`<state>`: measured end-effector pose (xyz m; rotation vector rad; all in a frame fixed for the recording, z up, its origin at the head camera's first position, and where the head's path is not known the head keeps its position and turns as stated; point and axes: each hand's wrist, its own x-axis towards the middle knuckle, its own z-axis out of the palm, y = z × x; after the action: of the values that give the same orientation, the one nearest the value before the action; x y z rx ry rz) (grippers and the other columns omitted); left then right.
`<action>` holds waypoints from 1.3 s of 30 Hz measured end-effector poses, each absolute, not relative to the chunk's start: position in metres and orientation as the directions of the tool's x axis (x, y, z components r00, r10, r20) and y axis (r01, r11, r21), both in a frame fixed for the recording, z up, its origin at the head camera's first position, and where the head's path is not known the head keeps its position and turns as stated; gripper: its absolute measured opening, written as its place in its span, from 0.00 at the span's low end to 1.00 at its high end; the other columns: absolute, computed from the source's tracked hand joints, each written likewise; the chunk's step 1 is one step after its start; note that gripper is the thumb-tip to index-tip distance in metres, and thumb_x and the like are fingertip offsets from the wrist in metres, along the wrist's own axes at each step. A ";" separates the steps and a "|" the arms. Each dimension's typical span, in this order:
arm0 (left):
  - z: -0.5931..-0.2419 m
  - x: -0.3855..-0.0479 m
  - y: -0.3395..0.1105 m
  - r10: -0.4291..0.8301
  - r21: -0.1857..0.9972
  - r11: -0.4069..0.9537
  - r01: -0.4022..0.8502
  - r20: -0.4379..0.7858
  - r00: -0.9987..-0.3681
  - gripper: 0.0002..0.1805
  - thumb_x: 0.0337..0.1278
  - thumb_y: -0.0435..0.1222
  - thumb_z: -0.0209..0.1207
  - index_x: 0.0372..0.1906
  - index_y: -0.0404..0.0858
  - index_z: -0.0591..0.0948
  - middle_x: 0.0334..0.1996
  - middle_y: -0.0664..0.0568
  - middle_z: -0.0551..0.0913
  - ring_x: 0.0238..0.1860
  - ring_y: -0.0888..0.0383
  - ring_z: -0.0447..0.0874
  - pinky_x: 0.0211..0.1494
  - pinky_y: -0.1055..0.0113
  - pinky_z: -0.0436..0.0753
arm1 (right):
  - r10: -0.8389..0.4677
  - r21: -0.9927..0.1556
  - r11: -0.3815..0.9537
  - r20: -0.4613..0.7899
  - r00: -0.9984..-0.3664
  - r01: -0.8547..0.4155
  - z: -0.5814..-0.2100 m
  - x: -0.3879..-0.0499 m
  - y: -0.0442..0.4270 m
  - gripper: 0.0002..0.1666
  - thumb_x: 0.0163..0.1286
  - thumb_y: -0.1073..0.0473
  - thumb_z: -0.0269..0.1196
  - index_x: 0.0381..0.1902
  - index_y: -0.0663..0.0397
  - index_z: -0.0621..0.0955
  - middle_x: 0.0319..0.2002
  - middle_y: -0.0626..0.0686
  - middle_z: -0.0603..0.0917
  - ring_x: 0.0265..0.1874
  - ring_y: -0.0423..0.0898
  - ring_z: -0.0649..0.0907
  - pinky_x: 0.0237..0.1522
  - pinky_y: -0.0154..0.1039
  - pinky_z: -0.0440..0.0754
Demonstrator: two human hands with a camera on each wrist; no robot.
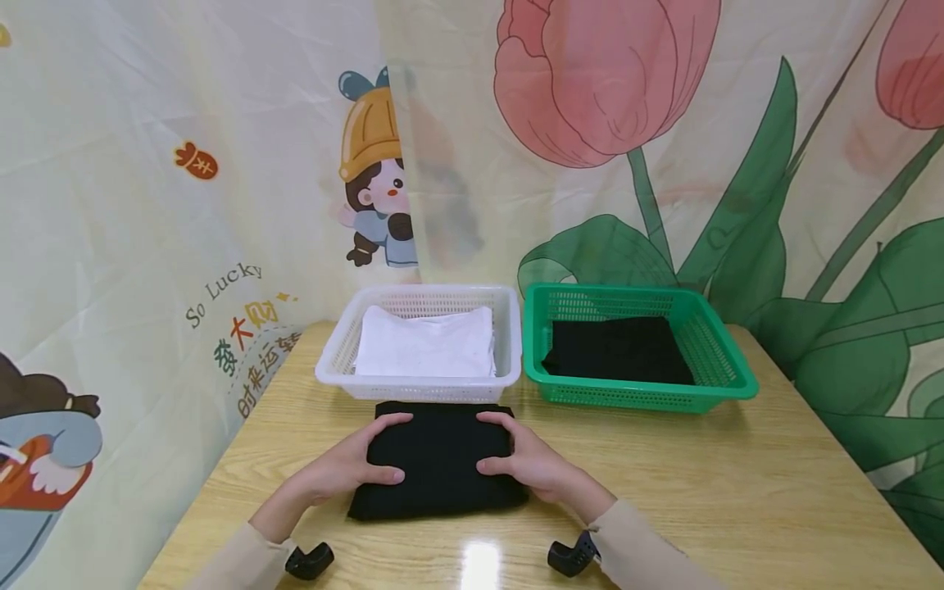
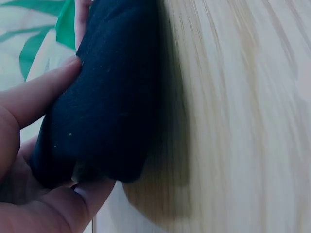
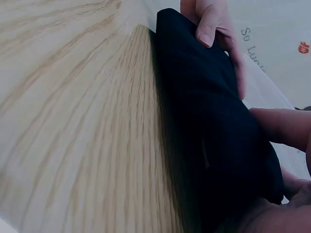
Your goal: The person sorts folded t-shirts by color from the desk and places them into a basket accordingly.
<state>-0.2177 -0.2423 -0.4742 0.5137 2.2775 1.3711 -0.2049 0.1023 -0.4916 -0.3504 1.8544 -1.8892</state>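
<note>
A folded black cloth point(image 1: 442, 460), a thick soft bundle, is in front of the two baskets in the head view; what kind of garment it is cannot be made out. My left hand point(image 1: 341, 469) grips its left side, thumb and index finger on top. In the left wrist view, other fingers point(image 2: 95, 194) reach beneath the cloth's end. On the opposite side my right hand point(image 1: 542, 465) holds the bundle in the same way, with part of that hand under it in the right wrist view. A shadow runs along the cloth's lower edge on the table.
Behind the cloth stands a white basket point(image 1: 420, 388) with folded white cloth point(image 1: 428, 344) inside. Touching or nearly touching it, a green basket point(image 1: 642, 395) contains folded black cloth point(image 1: 619, 351). The wooden table point(image 1: 737, 500) meets a printed curtain point(image 1: 457, 164) at the back.
</note>
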 end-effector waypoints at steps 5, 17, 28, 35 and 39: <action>-0.474 -0.220 -0.216 0.535 0.899 0.426 0.097 -0.165 -0.828 0.48 0.59 0.42 0.77 0.81 0.56 0.66 0.83 0.41 0.55 0.83 0.36 0.46 0.78 0.27 0.52 | -0.471 -0.988 0.030 -0.146 -0.870 0.150 -0.491 -0.198 0.129 0.49 0.70 0.66 0.72 0.83 0.49 0.62 0.71 0.64 0.75 0.63 0.55 0.82 0.60 0.48 0.85; -0.454 -0.212 -0.140 0.595 0.926 0.360 0.111 -0.136 -0.792 0.46 0.59 0.42 0.78 0.79 0.61 0.67 0.83 0.46 0.58 0.83 0.40 0.50 0.78 0.29 0.54 | -0.389 -0.984 0.069 -0.179 -0.904 0.165 -0.475 -0.171 0.202 0.50 0.71 0.60 0.73 0.84 0.45 0.60 0.76 0.68 0.65 0.63 0.56 0.81 0.55 0.50 0.87; -0.430 -0.202 -0.078 0.646 0.945 0.290 0.155 -0.074 -0.760 0.44 0.59 0.45 0.78 0.75 0.72 0.68 0.77 0.60 0.66 0.79 0.51 0.60 0.79 0.38 0.62 | -0.353 -0.981 0.159 -0.161 -0.922 0.110 -0.436 -0.142 0.268 0.46 0.77 0.60 0.67 0.85 0.40 0.59 0.81 0.56 0.56 0.70 0.40 0.71 0.63 0.37 0.79; -0.400 -0.209 -0.051 0.669 0.966 0.180 0.185 0.018 -0.743 0.45 0.62 0.44 0.76 0.78 0.69 0.66 0.71 0.60 0.73 0.67 0.56 0.75 0.74 0.47 0.72 | -0.344 -0.987 0.148 -0.109 -0.933 0.061 -0.401 -0.140 0.297 0.43 0.81 0.62 0.60 0.86 0.37 0.56 0.82 0.54 0.50 0.66 0.30 0.73 0.61 0.37 0.82; -0.387 -0.222 -0.033 0.633 0.974 0.132 0.183 0.059 -0.772 0.43 0.63 0.43 0.75 0.77 0.70 0.67 0.74 0.62 0.69 0.71 0.55 0.71 0.76 0.46 0.69 | -0.331 -0.991 0.133 -0.076 -0.941 0.033 -0.387 -0.153 0.315 0.42 0.84 0.62 0.57 0.86 0.34 0.55 0.81 0.53 0.51 0.65 0.29 0.73 0.58 0.39 0.85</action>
<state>-0.2219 -0.0334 -0.3872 0.7876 2.0482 1.6762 -0.1528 0.3150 -0.3873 -0.2913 2.1366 -1.8802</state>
